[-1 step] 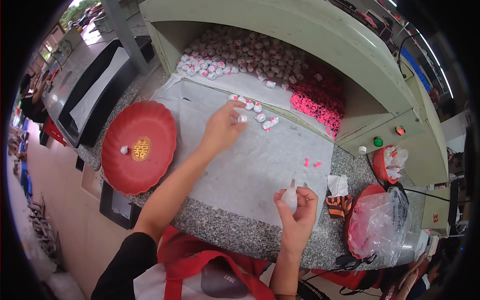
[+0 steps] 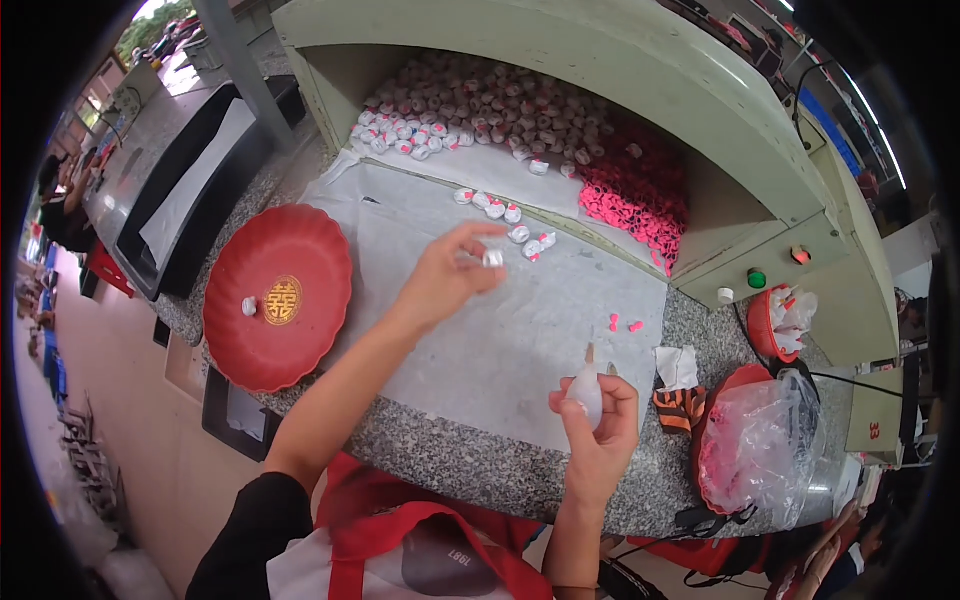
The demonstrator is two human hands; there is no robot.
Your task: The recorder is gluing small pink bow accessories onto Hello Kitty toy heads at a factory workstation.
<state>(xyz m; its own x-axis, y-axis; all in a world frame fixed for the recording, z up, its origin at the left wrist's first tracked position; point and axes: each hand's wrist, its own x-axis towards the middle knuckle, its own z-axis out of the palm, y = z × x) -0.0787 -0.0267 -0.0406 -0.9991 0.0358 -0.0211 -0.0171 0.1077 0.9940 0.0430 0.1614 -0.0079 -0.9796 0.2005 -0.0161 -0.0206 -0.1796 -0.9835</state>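
My left hand [image 2: 447,280] is over the white sheet [image 2: 430,360], its fingers pinched round a small white rounded piece [image 2: 493,258]. Just beyond it, several white pieces with pink marks [image 2: 495,209] lie in a loose row along the sheet's far edge. Nearer to me on the right, my right hand [image 2: 600,440] is closed round a small white squeeze bottle [image 2: 586,402], its thin nozzle pointing up. Two small pink bow-shaped pieces [image 2: 625,325] rest on the sheet beyond the bottle.
A red scalloped dish [image 2: 245,345] at the left holds one white piece. The green cabinet's shelf [image 2: 460,165] bears heaped white pieces and pink ones [image 2: 630,215]. On the right are a striped cloth [image 2: 678,410], a small red basket [image 2: 762,325] and a dish under plastic [image 2: 750,430].
My left hand has come slightly toward me and to the right, carrying the white piece away from the row. The bottle in my right hand has shifted a little right.
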